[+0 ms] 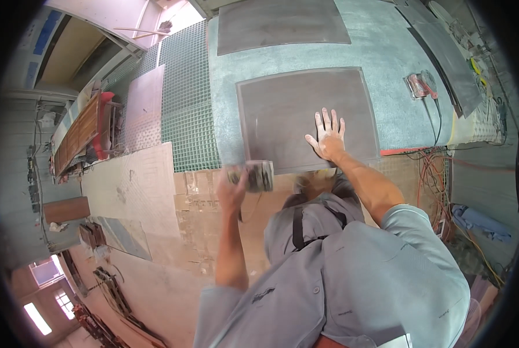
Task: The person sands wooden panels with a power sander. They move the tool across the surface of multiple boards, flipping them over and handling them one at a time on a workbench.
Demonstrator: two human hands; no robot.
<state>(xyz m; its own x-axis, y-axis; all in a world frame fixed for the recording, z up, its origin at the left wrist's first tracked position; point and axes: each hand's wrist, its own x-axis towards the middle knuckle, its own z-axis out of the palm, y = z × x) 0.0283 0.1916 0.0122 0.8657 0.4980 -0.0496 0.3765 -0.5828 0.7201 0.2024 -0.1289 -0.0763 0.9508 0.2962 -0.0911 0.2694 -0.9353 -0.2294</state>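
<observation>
My right hand (329, 139) lies flat on a dark grey rectangular panel (291, 104), fingers spread and dusted with pale powder. The panel rests on a blue-green table top (227, 87). Closed around a dark block-shaped tool (262, 176), my left hand (234, 187) is at the panel's near left corner. Both that hand and the tool are smeared by motion, so the tool's exact kind cannot be made out. It overlaps the panel's near edge in view; whether it touches the panel I cannot tell.
Another grey panel (282, 26) lies farther back on the table. A red-handled corded tool (425, 86) sits at the right, near dark strips (445, 64). Green grating (190, 104) borders the table's left side. Orange cables (432, 180) hang tangled at the right. A wooden panel (79, 133) leans at the left.
</observation>
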